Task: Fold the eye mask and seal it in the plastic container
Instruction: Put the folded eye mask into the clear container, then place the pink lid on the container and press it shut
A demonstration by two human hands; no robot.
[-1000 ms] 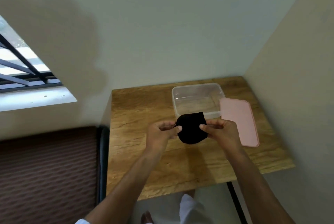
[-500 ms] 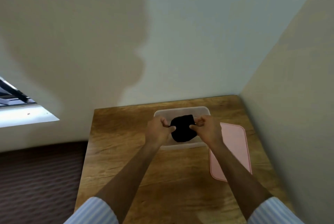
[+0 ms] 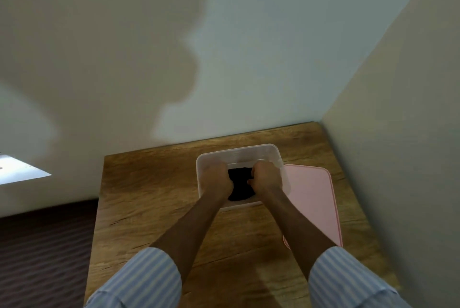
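Head view: both hands, the left hand (image 3: 217,180) and the right hand (image 3: 266,178), are curled closed, pinching the folded black fabric eye mask (image 3: 241,187) inside the clear rectangular plastic container (image 3: 236,154) near the wooden tabletop's (image 3: 149,195) far right corner. The flat pink lid (image 3: 313,203) lies touching its right side, along the right edge; the tabletop's left half lies bare.

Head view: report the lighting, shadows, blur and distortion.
Head view: soft, even light; a large shadow of the person falls on the back wall; wide-angle bending skews the wall corner and wooden table edges; slight softness overall; the black eye mask shows no detail between both hands inside the clear plastic container; the pink lid has no glare.
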